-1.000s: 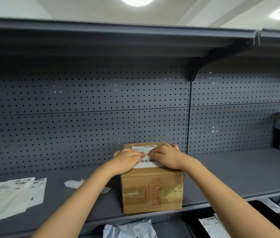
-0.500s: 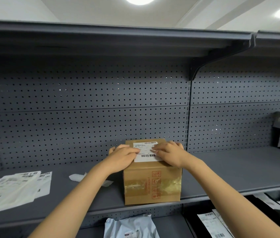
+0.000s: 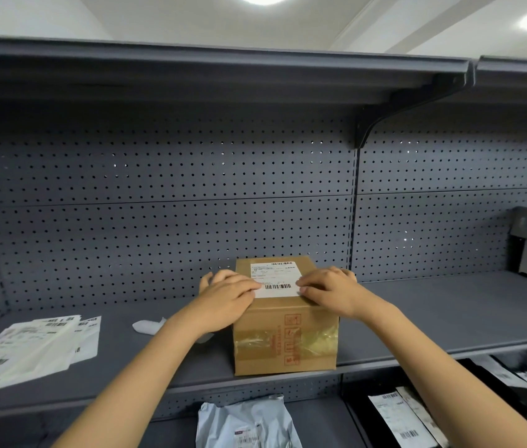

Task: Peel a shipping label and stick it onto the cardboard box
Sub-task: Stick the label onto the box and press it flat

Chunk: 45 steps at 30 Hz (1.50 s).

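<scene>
A brown cardboard box [image 3: 284, 337] stands at the front of the grey shelf [image 3: 433, 315], with tape and red print on its near face. A white shipping label [image 3: 275, 278] with barcodes lies flat on the box's top. My left hand [image 3: 226, 297] rests palm down on the box's left top edge, fingertips on the label's left side. My right hand [image 3: 330, 291] lies flat on the right top edge, fingertips touching the label's right lower corner. Neither hand grips anything.
Loose label sheets [image 3: 32, 345] lie at the shelf's left. A crumpled white backing scrap [image 3: 147, 326] sits left of the box. Below the shelf are a grey mailer bag [image 3: 249, 425] and more labelled parcels [image 3: 401, 421]. The pegboard wall [image 3: 165, 202] stands behind.
Both hands have slid apart across the label, left hand leftward and right hand rightward, uncovering most of the label. The view shifted slightly.
</scene>
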Available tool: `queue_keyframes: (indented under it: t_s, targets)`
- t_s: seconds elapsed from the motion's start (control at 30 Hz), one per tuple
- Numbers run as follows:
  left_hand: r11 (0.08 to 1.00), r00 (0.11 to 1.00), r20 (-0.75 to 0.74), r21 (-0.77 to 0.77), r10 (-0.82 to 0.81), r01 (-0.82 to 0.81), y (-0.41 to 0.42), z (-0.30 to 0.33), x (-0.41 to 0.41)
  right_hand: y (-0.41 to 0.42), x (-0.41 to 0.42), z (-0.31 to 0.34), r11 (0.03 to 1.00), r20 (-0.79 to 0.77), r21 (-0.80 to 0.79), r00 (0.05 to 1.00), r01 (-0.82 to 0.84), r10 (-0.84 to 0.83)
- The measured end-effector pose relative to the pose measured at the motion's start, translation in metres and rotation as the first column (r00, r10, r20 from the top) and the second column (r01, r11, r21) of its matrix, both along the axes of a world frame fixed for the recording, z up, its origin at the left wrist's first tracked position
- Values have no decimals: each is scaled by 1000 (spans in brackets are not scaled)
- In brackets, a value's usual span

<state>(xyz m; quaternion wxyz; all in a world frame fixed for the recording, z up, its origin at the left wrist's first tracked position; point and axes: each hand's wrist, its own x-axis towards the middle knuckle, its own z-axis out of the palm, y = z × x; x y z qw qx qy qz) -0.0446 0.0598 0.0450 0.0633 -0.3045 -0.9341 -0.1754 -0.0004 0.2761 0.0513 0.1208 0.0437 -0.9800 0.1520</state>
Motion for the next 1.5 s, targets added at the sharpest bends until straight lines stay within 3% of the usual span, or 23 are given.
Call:
queue_keyframes:
  t_s: [0.23,0.37,0.73,1.03,1.5]
  targets:
    - [998,999,-34,46,-29,30,19,-5,13,-21,6,-9,994,-103,106,994,-20,31]
    - [999,991,-129,30,-19,23,24,-10,17,-29,9,-15,990,-163,129,984,-54,74]
    - [992,963,-244,82,114,-96,-2,-16,17,0,22,-20,998,-234,57,972,11,3]
    - [1000,968,-252,6,-20,22,20,-25,34,-25,25,-30,981,-228,156,962,-117,151]
    - [988,962,-267,150,61,-22,-4,-32,29,12,31,-25,999,-260,-23,965,-40,32]
